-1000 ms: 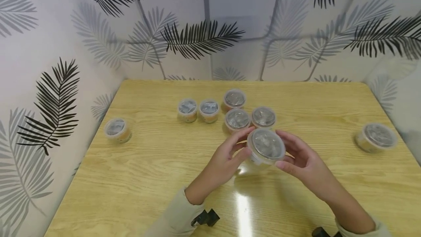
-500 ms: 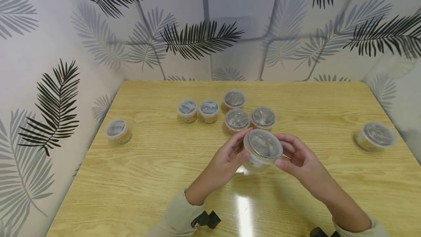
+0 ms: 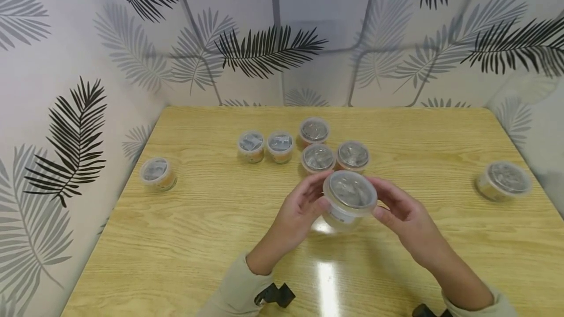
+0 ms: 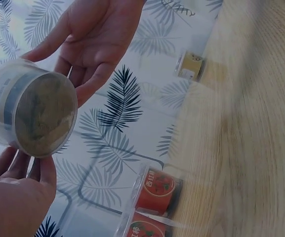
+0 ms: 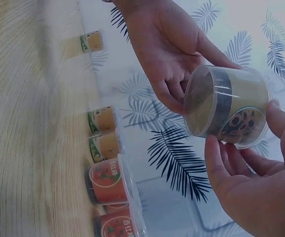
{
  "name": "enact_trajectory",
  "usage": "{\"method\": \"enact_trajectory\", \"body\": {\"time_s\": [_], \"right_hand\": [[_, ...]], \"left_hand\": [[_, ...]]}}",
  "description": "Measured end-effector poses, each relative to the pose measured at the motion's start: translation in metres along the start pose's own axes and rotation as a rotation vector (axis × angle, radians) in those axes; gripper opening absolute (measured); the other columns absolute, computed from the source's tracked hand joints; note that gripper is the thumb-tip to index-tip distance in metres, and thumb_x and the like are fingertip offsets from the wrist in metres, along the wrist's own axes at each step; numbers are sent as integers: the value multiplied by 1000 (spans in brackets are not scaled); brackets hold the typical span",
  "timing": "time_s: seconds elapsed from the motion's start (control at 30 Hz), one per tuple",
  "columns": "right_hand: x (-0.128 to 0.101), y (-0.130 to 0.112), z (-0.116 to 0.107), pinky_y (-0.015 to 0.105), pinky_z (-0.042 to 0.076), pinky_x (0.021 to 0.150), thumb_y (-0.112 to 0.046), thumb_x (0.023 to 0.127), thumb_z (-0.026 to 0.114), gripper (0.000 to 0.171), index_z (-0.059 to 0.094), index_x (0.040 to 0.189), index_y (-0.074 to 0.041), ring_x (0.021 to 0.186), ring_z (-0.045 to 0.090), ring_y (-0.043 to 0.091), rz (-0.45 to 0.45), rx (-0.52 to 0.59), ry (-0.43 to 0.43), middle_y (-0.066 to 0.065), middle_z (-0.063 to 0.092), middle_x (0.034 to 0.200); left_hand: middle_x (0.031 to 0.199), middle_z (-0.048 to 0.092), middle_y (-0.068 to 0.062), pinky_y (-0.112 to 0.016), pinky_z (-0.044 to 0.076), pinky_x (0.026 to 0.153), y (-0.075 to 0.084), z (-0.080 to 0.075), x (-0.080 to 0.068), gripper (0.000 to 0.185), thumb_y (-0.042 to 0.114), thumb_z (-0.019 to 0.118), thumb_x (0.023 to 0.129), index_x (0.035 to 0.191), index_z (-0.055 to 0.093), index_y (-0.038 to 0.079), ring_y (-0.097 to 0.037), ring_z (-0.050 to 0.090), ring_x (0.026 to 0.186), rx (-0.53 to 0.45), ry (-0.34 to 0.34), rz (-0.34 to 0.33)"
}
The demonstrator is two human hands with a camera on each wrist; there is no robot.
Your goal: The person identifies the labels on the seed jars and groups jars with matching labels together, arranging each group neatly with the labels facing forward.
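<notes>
Above the near middle of the table (image 3: 185, 238), both hands hold one clear plastic cup (image 3: 349, 199) with a foil lid, lifted off the wood. The left hand (image 3: 299, 214) curls its fingers (image 3: 315, 187) round the cup's left side, thumb pressed to the wall; the right hand (image 3: 403, 214) does the same from the right, its fingers (image 5: 221, 165) bent against the wall and rim. The right wrist view shows the cup tilted, a label band round its body.

Just behind the held cup sits a cluster of three red-labelled cups (image 3: 318, 158), close together, with two smaller cups (image 3: 266, 147) to their left. One lone cup (image 3: 157, 173) stands near the left edge, another (image 3: 504, 182) near the right edge.

The grip looks light, on a smooth wall, so the cup could slip or tip, I judge. Moved forward carelessly, it could knock the nearest cups of the cluster, since they stand right behind it.
</notes>
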State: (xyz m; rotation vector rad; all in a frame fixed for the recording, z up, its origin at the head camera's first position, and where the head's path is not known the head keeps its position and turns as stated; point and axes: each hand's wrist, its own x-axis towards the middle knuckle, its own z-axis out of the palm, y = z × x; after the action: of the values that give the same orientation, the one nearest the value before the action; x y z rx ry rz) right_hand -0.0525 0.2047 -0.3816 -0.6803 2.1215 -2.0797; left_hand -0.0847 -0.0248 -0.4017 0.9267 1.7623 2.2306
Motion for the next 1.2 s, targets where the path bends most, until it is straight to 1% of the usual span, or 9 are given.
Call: {"method": "enact_trajectory", "body": {"time_s": [0.07,0.17,0.23,0.3,0.53,0.73,0.87,1.03,1.2], "right_hand": [[0,1,2,24,39,98,2,97,41,48,30,144,-2,130,36,18,3,-14,-42,11,36,144],[0,4,5,26,38,100,-5,99,43,53,22,147,-4,133,32,20,-5,30,-109,13,26,149],[1,6,8,29,39,100,-9,97,48,58,19,148,-6,132,33,21,1,84,-131,13,24,149],[1,8,11,30,40,99,-12,96,52,63,18,148,-5,131,34,21,-10,100,-141,15,24,149],[4,11,15,28,41,98,-16,92,60,70,20,148,-9,130,35,22,-18,49,-134,15,27,146],[5,8,16,28,43,95,-9,90,62,70,22,147,-7,126,39,21,12,56,-101,14,31,143],[5,9,15,27,44,94,-1,89,60,67,24,146,-3,123,41,20,3,84,-77,14,33,141],[5,9,11,26,42,96,5,88,58,65,24,144,3,121,42,19,4,113,-52,13,34,141],[4,9,7,28,47,90,2,90,57,61,27,143,2,117,46,19,51,110,-18,12,35,140]], "left_hand": [[135,43,-15,-40,33,105,-1,0,0,65,38,54,92,140,32,0,-24,42,124,-17,0,-5],[140,38,-12,-40,29,107,-3,1,0,72,43,57,88,143,29,6,-22,37,128,-25,-25,-30],[143,35,-9,-39,26,108,-4,1,-1,78,46,59,85,145,27,7,-21,34,130,-20,-49,-49],[145,33,-7,-38,25,109,-4,3,-2,80,46,60,84,146,26,8,-20,33,131,-11,-69,-60],[143,35,-6,-35,26,109,-6,4,-4,79,45,61,85,146,25,11,-21,34,131,-13,-94,-34],[141,36,-9,-35,26,109,-4,5,-4,79,46,61,85,146,25,13,-21,36,129,-1,-89,-42],[142,35,-11,-35,26,109,-5,4,-5,77,45,61,87,146,24,11,-20,34,130,-1,-82,-62],[145,31,-15,-34,24,109,0,4,-5,72,38,56,92,146,23,3,-21,29,134,-33,-66,-76],[145,30,-21,-34,26,109,17,7,-5,63,33,48,98,143,24,-5,-25,28,135,-10,-34,-51]]}}
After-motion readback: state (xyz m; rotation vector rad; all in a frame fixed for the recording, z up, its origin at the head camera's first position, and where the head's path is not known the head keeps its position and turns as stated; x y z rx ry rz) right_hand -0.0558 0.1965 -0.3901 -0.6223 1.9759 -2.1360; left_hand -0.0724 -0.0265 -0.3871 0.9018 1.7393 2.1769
